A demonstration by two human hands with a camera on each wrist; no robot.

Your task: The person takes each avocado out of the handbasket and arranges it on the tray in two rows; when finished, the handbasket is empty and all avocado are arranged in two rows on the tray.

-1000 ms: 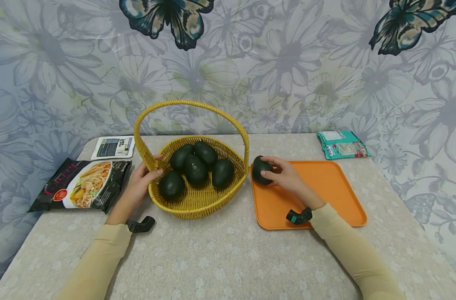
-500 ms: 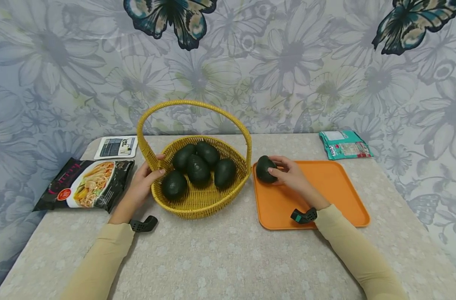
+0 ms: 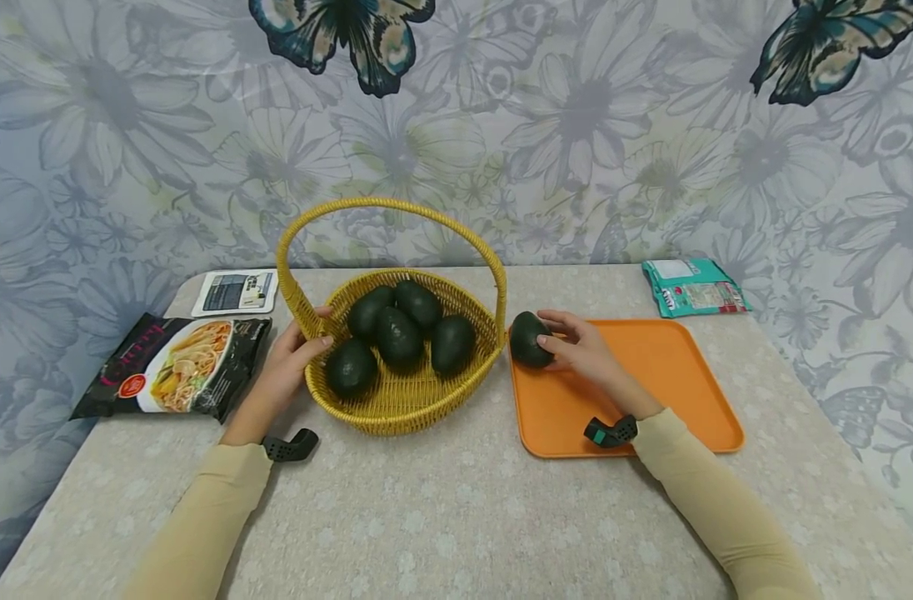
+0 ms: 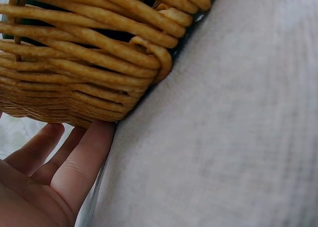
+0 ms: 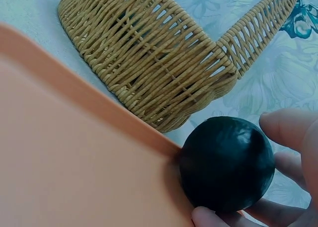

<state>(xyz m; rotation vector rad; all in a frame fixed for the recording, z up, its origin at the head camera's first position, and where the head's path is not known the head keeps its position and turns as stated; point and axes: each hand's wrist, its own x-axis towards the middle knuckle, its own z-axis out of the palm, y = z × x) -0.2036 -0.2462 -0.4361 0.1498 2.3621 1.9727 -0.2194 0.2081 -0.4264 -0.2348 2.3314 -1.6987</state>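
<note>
My left hand [image 3: 284,362] grips the left side of a yellow woven basket [image 3: 396,427] at the foot of its handle, thumb over the rim and fingers against the outer wall [image 4: 74,63]. Several dark green avocados [image 3: 400,340] lie inside the basket. My right hand [image 3: 586,352] holds another avocado [image 3: 530,340] at the far left corner of an orange tray [image 3: 651,383]. In the right wrist view, thumb and fingers curve around the right side of this avocado [image 5: 226,162], which sits against the tray's raised edge.
A black noodle packet [image 3: 175,367] lies left of the basket, with a white flat package [image 3: 235,293] behind it. At the back right is a teal packet [image 3: 695,288]. A flowered wall covering [image 3: 576,167] rises behind the table [image 3: 426,517].
My right hand's fingertips have drawn slightly right across the avocado, which stays at the tray's corner. My left hand and the basket hold their place; the head view shifted a little.
</note>
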